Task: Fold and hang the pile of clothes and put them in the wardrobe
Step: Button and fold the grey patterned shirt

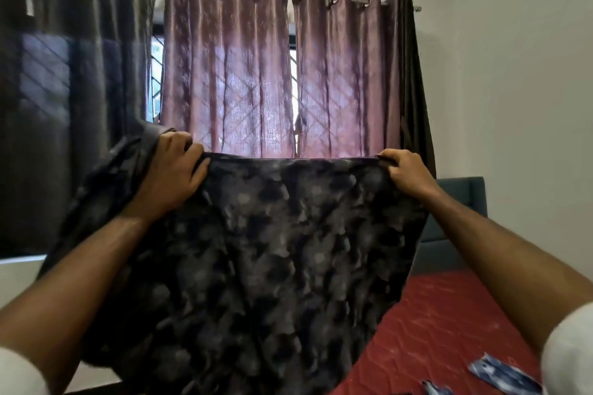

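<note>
1. Head view: a dark patterned garment (272, 266) is held up in the air in front of the person, stretched wide between both hands, its top edge pulled into a nearly straight line.
2. The left hand (175, 170) grasps the garment's upper left corner, fingers curled over the top edge; some of the cloth bunches and drapes over the left forearm.
3. The right hand (406, 175) pinches the upper right corner, fingers curled round the hem.
4. The cloth hangs down from the two hands, between the forearms, and its lower part runs out of the picture at the bottom.
5. Below and to the right lies a bed with a red quilted cover (449, 330); a blue-and-white patterned cloth (500, 373) lies on it near the lower right corner.
6. Behind the garment hang pink curtains (256, 74) on a rod, with dark curtains (64, 90) to the left.
</note>
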Action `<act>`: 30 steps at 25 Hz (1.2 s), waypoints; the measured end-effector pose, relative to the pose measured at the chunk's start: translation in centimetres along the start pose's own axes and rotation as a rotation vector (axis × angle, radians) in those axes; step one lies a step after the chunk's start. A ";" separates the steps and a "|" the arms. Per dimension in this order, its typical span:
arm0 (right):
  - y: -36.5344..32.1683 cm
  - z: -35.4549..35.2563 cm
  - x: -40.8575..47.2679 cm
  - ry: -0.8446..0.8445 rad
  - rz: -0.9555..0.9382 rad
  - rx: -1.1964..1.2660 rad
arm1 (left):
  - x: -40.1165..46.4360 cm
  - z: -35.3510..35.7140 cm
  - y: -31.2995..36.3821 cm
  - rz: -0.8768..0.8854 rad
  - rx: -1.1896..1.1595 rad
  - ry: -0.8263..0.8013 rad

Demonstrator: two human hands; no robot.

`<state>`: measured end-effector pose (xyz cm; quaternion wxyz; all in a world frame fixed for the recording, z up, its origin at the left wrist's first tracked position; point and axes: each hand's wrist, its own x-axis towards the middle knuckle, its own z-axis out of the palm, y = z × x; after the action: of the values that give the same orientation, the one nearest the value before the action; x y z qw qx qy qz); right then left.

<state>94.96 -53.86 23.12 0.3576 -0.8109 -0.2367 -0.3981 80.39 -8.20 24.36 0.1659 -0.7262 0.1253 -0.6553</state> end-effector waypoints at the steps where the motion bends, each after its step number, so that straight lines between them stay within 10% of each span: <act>1: 0.0 -0.4 -0.1 0.002 -0.007 -0.007 | 0.4 -0.7 -0.5 0.029 0.035 0.001; 12: -1.2 -2.7 0.0 -0.349 -0.009 0.441 | 1.0 -2.6 -4.3 0.017 -0.001 -0.130; 19: -2.2 -1.2 3.8 0.182 0.045 0.411 | 4.6 -6.2 -6.9 0.164 0.168 -0.069; 26: -9.0 -10.8 5.4 -0.138 0.058 1.037 | 14.9 -16.7 -10.6 0.253 0.110 0.148; 30: -11.6 -12.8 6.2 -0.032 0.029 1.125 | 19.4 -18.8 -9.2 -0.006 -0.204 0.391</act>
<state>84.65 -55.78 38.21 0.7366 -0.5045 -0.4068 -0.1935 63.50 -8.93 47.36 0.0624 -0.5988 0.2187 -0.7679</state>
